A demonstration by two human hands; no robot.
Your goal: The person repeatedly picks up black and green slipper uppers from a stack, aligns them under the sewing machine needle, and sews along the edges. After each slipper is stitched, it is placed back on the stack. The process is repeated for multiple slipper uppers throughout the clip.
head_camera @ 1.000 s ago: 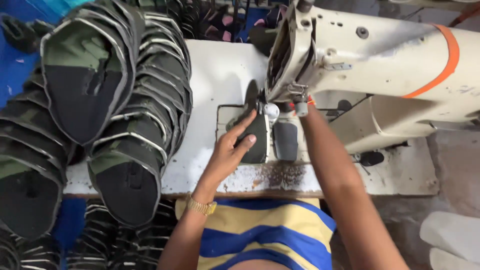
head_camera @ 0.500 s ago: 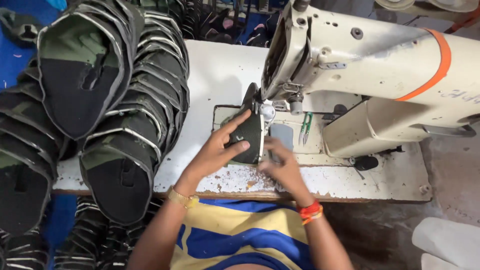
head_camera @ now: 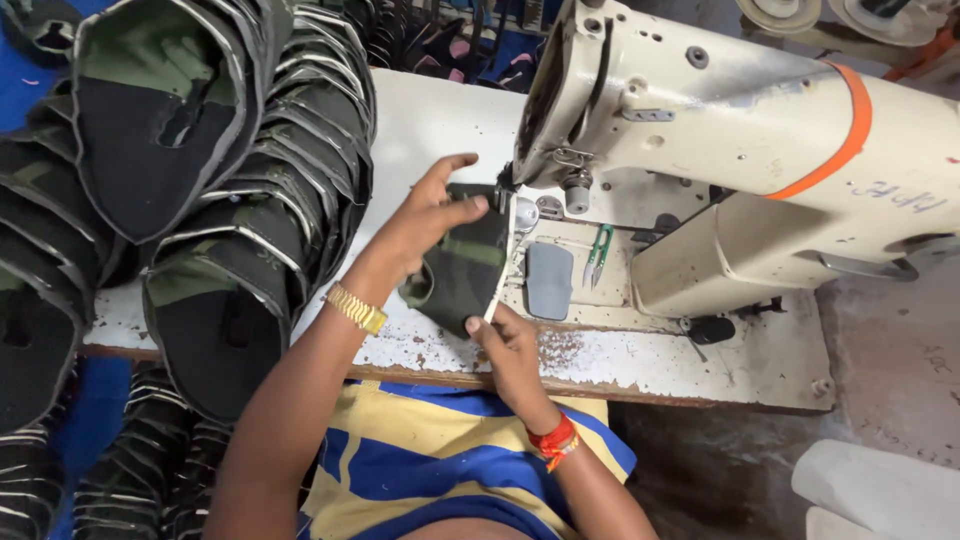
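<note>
Left hand [head_camera: 425,225] lies flat, fingers spread, pressing the camouflage fabric piece [head_camera: 462,270] onto the counter [head_camera: 430,120] beneath the sewing machine [head_camera: 720,140] head. Right hand [head_camera: 508,345] pinches the white trim strip [head_camera: 502,265] along the piece's edge.

Left hand [head_camera: 425,225] flat on camouflage fabric piece [head_camera: 462,272] under sewing machine [head_camera: 700,130]; right hand [head_camera: 508,345] pinches its white trim [head_camera: 500,270].

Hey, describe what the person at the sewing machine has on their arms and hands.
Both arms are bare, with no sleeves reaching the forearms and no gloves. The left hand has a gold-coloured link bracelet at the wrist. The right hand has a red and orange thread band around its wrist. No rings can be made out.
</note>
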